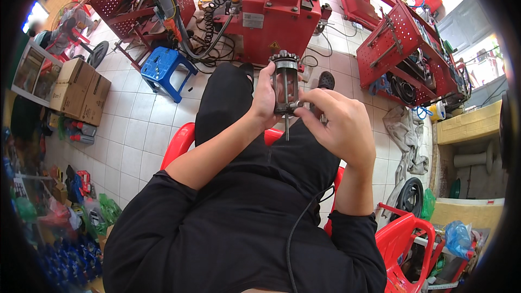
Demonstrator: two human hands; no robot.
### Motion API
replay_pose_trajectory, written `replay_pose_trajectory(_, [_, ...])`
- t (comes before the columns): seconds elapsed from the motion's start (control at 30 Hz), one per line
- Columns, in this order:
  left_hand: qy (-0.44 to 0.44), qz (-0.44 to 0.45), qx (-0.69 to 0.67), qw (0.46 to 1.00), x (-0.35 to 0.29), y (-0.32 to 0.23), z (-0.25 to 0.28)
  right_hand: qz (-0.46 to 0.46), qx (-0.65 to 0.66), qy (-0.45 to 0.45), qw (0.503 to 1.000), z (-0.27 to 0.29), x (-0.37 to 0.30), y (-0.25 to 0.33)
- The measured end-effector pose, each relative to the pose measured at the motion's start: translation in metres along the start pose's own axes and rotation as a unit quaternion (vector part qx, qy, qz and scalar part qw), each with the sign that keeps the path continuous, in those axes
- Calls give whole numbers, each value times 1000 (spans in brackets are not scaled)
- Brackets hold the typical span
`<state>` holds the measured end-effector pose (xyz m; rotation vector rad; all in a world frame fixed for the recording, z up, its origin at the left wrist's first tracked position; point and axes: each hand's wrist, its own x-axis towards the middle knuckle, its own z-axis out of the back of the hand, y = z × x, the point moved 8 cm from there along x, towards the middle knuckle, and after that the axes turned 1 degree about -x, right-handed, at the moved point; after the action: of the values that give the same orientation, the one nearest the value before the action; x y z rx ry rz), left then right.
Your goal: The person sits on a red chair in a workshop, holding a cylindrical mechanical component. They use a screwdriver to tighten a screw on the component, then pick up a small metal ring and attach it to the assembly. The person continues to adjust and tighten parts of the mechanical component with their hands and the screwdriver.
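A cylindrical metal gear-and-shaft assembly (285, 84), dark grey with a toothed wheel at its top and a thin steel spindle projecting from its bottom, is held upright above the lap, with its long axis running vertically: the toothed end is pointed away from the person, toward the red tyre-changing machine (271, 11), and the spindle tip is pointed down toward the black trousers. The assembly is gripped from the left side by the left hand (264, 100), whose fingers are curled closed around the lower body of the part, with the thumb laid along its side. The right hand (339, 125) is set against the lower right of the assembly; its fingers are bent inward and closed near the base of the shaft, though what exactly is pinched there cannot be told. The person is seated on a red plastic chair (182, 141).

On the tiled floor to the left, a blue plastic stool (163, 70) and two closed brown cardboard boxes (80, 89) are seen; their contents are hidden. At the right, a red perforated metal rack (404, 49) is loaded with tools and dark rubber parts.
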<state>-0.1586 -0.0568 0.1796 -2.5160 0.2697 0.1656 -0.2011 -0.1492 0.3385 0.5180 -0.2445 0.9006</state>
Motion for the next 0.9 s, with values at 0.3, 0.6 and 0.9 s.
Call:
replay_pose_trajectory(0.3, [-18,-27,7,999,2,-4,0,-2,7,0,1000,1,0,2])
replay_pose_trajectory(0.6, [8,2,-4,1000,1,1,0,11,11,3,1000,2,0,9])
replay_pose_trajectory(0.9, [8,3,14,1000,-1,2,-3,4,24,7,1000,3,1,10])
